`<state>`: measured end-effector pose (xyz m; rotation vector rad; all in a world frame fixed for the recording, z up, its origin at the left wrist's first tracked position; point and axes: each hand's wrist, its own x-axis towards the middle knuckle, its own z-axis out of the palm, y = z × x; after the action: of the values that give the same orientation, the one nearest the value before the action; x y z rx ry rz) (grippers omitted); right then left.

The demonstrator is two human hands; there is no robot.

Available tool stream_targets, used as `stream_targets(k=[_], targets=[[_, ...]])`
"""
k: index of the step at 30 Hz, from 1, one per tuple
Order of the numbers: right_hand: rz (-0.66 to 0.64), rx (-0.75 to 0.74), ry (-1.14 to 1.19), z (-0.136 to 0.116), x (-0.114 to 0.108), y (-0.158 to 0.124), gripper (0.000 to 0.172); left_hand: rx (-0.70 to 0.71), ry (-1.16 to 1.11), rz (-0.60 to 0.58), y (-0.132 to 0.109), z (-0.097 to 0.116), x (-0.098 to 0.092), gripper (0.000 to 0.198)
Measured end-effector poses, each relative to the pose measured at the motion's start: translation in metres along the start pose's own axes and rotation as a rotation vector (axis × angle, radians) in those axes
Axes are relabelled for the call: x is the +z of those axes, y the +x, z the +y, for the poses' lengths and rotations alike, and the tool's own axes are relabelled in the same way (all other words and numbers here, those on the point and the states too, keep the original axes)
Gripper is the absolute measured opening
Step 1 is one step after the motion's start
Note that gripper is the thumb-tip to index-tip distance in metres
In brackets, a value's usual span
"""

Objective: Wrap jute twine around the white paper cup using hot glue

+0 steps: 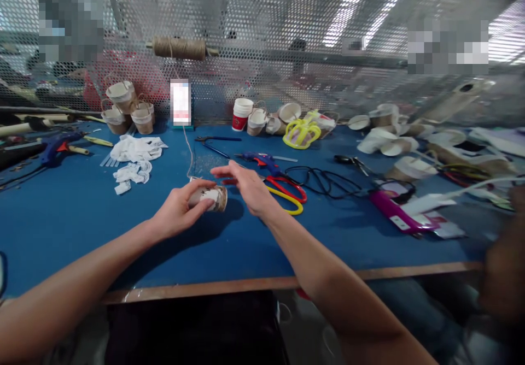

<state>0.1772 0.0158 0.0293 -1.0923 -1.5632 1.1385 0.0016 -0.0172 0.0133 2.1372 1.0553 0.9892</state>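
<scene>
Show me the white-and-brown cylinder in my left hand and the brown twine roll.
White-and-brown cylinder point(214, 194): head view, on its side wall.
Brown twine roll point(179, 48): head view, on its wound middle.

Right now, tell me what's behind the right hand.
Past the right hand show red and yellow scissor handles and a blue glue gun. The hand covers the rest; no blades show.
</scene>
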Motion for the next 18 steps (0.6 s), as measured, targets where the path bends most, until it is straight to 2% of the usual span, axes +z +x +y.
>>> stream_targets(k=[2, 4, 6, 8, 11, 14, 18], targets=[[0.179, -0.035, -0.201, 0.003, -0.018, 0.011, 0.047, -0.028, 0.040, 0.006, 0.000, 0.000, -0.002, 0.030], [0.379, 0.035, -0.638, 0.005, -0.041, 0.023, 0.050, -0.045, 0.087, 0.005, 0.000, 0.001, -0.003, 0.031], [0.429, 0.132, -0.785, 0.005, -0.066, 0.033, 0.046, -0.047, 0.132, -0.006, 0.002, 0.002, -0.005, 0.032], [0.411, 0.240, -0.909, 0.004, -0.086, 0.040, 0.039, -0.042, 0.162, -0.030, 0.005, 0.004, -0.007, 0.033], [0.285, 0.401, -1.055, 0.007, -0.101, 0.047, 0.027, -0.047, 0.169, -0.069, 0.010, 0.006, -0.009, 0.033], [0.147, 0.501, -1.158, 0.016, -0.101, 0.055, 0.031, -0.058, 0.152, -0.095, 0.011, 0.003, -0.007, 0.035], [0.073, 0.524, -1.259, 0.028, -0.095, 0.067, 0.033, -0.085, 0.116, -0.102, 0.004, -0.005, -0.002, 0.034]])
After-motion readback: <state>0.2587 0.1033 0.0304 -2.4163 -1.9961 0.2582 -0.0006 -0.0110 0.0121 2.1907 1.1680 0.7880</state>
